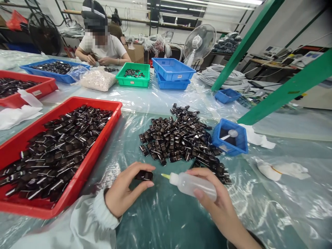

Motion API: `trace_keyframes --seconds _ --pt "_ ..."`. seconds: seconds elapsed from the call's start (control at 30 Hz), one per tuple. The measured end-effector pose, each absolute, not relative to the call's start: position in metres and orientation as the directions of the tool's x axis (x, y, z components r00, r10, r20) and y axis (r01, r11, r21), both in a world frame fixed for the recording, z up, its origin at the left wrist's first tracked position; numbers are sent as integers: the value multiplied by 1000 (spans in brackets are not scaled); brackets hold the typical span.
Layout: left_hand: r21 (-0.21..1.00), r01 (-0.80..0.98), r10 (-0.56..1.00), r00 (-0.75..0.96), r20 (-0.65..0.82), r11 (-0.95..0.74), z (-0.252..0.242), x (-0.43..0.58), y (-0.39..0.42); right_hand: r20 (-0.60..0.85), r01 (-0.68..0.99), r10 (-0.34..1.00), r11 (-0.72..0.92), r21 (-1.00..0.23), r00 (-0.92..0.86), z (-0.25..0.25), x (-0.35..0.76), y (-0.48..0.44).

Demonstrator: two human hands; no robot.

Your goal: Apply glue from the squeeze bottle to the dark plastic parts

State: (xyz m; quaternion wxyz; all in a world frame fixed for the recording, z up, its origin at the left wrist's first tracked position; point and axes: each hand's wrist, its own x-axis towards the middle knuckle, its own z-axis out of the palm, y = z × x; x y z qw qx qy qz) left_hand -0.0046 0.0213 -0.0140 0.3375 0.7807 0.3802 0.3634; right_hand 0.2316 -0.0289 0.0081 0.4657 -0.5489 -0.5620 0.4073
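Observation:
Between thumb and fingers, my left hand (127,190) grips a small glossy black plastic piece (144,175); its exact kind is unclear. My right hand (216,200) is wrapped round a translucent squeeze bottle (193,184), tilted on its side. The bottle's thin yellowish nozzle tip (165,176) points left at the black piece, a short gap away. Just beyond my hands lies a loose pile of similar black pieces (178,135) on the plastic-covered table (181,221). More of these pieces fill the large red tray (100,152) on my left.
Right of the pile stands a small blue bin (242,138) with a white spoon-like item inside. White cloths (282,169) lie farther right. Across the table are a green tray (132,83), stacked blue trays (173,65) and a seated person (103,48). A green post (249,114) rises at right.

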Motion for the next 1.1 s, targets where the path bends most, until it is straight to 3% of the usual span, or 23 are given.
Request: trace_keyframes --seconds 0.27,0.63,1.1 --pt "858 311 871 414 264 -408 -12 -4 14 157 287 985 170 -943 -70 7 237 -26" --pt "859 158 783 514 350 -487 -8 0 12 138 336 980 181 -924 -146 9 235 -26" --pt "867 121 796 474 378 -484 -4 1 8 125 340 982 167 -926 -142 4 237 -28"
